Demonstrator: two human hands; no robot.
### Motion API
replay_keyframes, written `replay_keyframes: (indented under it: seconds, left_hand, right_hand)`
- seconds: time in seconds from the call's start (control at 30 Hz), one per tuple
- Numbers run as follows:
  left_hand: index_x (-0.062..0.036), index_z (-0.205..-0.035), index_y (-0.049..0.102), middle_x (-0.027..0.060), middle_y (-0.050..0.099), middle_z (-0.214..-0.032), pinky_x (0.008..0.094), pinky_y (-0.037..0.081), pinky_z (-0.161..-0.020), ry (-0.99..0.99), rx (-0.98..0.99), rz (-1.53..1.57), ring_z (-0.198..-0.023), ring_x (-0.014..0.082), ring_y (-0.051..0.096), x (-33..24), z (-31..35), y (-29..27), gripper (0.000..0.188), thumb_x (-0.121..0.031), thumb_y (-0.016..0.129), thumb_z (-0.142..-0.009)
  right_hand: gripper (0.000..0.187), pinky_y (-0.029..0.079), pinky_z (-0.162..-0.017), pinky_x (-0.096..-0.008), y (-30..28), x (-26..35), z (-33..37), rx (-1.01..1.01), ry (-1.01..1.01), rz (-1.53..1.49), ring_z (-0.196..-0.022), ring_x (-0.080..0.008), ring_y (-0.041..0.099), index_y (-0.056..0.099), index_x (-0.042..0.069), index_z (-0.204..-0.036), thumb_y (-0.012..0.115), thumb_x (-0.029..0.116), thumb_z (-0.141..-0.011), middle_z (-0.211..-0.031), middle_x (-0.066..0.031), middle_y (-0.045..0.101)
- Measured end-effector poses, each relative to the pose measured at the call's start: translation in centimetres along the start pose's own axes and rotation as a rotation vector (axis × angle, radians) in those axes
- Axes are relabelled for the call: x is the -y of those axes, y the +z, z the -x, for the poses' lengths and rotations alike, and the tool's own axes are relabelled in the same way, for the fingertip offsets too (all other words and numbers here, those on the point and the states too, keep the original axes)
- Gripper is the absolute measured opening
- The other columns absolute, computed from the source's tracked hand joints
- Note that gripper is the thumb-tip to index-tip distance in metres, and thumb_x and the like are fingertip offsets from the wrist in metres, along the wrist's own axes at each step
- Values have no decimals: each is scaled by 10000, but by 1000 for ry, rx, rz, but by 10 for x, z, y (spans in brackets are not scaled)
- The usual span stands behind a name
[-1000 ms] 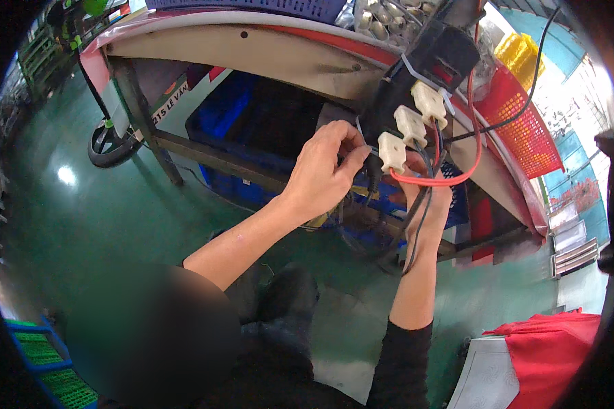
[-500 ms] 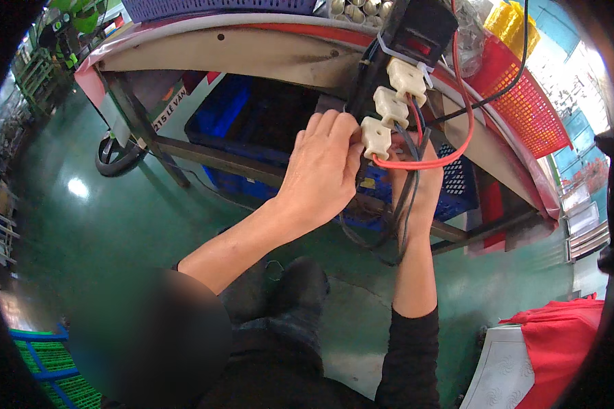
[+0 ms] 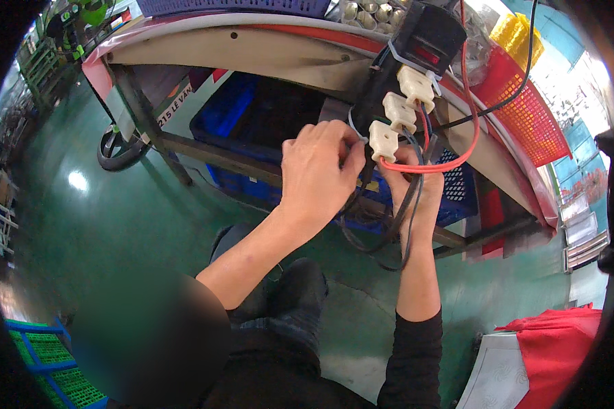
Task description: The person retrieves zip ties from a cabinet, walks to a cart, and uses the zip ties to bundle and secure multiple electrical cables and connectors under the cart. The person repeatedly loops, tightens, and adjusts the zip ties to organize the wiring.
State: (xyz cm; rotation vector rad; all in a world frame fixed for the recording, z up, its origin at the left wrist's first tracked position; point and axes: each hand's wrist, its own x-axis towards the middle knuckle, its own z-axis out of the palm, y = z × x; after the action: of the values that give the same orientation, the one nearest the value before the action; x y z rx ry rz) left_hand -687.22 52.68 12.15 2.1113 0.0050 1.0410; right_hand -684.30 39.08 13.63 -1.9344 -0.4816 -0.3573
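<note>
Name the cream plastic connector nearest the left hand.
The lowest, leftmost cream plastic connector, a thick red cable leaving its bottom end; the other two sit higher, farther from the left hand.

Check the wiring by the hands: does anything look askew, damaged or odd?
Nothing looks spilled or plainly damaged. What stands out is the black cables dangling in a loose loop below the pale connectors, which looks untidy. The red wire also bows out sideways from the lowest connector.

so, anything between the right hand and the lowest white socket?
Yes: in this view the red cable crosses in front of the right hand just below the lowest socket, and black cables hang across that hand too.
</note>
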Motion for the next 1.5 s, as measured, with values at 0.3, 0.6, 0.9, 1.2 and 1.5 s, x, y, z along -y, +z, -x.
replay_keyframes:
  seconds: [0.3, 0.6, 0.9, 1.2, 1.5]
  left_hand:
    - [-18, -786, 538, 120, 581, -730, 401, 428, -578, 305, 216, -206, -686, 308, 582, 5, -17, -10, 140, -149, 585, -790]
    - [11, -772, 532, 201, 523, -689, 379, 436, -582, 66, 406, 399, -646, 371, 542, 13, -14, -5, 99, -87, 541, -767]
    - [-106, -805, 618, -9, 587, -806, 338, 386, -643, 421, -92, -215, -729, 197, 540, 11, -4, -1, 165, -118, 698, -661]
    - [-107, -794, 652, -7, 619, -835, 317, 393, -635, 311, -260, -104, -725, 188, 550, 15, 4, 8, 168, -94, 722, -642]
    - [-35, -893, 619, 82, 612, -810, 332, 458, -621, -23, -64, 281, -695, 234, 562, 9, 11, 1, 185, -63, 680, -720]
  right_hand:
    - [196, 451, -703, -255, -1, -9, 2, -44, -32, 15, -742, -120, 566, 655, 4, -886, 747, 76, -728, -808, -52, 628]
    - [200, 417, -628, -256, 3, -26, -2, -11, 27, -328, -676, -114, 503, 635, -1, -828, 761, 96, -706, -742, -43, 569]
    - [355, 472, -722, -236, 7, -17, 4, -21, -1, -259, -797, -84, 585, 605, -4, -1068, 739, 65, -746, -907, -24, 648]
    - [372, 496, -707, -246, 4, -19, 1, -15, -100, -138, -808, -116, 612, 574, 3, -1117, 701, -3, -768, -930, -47, 642]
    - [296, 509, -831, -327, -7, -12, 1, -45, 195, -153, -917, -224, 603, 540, -58, -1102, 613, 49, -836, -993, -125, 609]
